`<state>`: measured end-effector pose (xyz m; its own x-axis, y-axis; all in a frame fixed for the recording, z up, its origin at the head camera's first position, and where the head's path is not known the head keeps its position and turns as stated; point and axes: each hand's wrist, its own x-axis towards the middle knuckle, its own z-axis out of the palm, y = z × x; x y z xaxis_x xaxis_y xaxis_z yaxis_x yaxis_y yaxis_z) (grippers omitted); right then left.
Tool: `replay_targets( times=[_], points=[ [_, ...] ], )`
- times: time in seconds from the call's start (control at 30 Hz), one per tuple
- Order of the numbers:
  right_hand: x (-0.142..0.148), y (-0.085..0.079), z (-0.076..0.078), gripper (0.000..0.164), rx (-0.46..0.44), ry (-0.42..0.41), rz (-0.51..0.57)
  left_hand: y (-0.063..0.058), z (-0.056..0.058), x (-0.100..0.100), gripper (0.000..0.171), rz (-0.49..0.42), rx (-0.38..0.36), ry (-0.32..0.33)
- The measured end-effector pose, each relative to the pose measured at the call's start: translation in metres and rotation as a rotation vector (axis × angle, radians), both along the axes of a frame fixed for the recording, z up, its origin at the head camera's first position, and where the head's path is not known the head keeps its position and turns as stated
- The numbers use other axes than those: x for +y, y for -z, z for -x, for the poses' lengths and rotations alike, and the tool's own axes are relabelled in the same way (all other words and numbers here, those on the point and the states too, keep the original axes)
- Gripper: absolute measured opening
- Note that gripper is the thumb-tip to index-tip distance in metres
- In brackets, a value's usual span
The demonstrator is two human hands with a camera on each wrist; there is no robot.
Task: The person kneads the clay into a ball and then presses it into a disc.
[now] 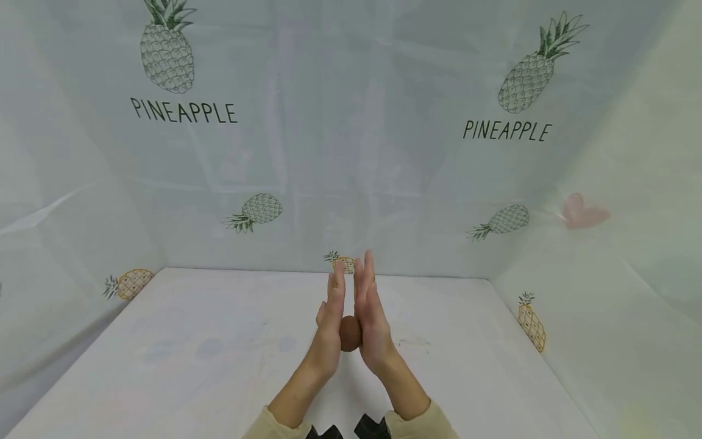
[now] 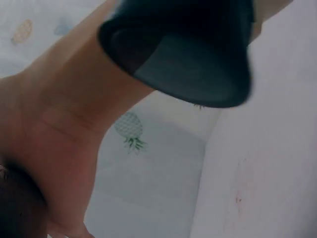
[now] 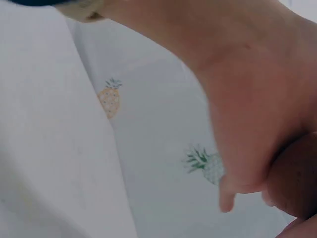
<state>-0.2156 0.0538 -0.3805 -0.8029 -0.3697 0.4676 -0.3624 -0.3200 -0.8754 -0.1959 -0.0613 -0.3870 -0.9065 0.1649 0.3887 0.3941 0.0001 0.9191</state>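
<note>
A brown ball, smooth and clay-like, is pressed between two upright palms in the head view. My left hand touches its left side, fingers straight and pointing up. Against its right side lies the palm of my right hand, also with fingers extended. The fingertips of both hands stand a little apart above the ball. In the right wrist view the ball shows at the right edge, set against a palm. The left wrist view catches the ball dark in its lower left corner, partly cut off.
Below the hands spreads a white tabletop with faint stains. Pale sheeting printed with pineapples hangs behind and along both sides. Dark wrist camera mounts sit by the beige sleeves.
</note>
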Motion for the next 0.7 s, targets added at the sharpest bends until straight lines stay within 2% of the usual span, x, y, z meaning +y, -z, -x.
replay_targets(
  times=[0.17,0.27,0.5,0.7],
  points=[
    [-0.012,0.004,-0.006,0.06,-0.01,-0.055,-0.033,-0.007,0.001,-0.012,0.061,-0.032,-0.015,-0.08],
    [-0.015,0.001,-0.011,0.061,-0.007,-0.079,-0.029,-0.007,0.004,-0.019,0.06,-0.03,-0.038,-0.11],
    [-0.011,-0.012,-0.02,0.065,0.019,-0.092,0.019,0.0,0.012,-0.021,0.062,-0.016,-0.057,-0.096],
    [-0.004,-0.013,-0.015,0.074,-0.011,0.003,0.035,0.002,0.011,-0.011,0.068,0.082,-0.055,-0.075]
  ],
)
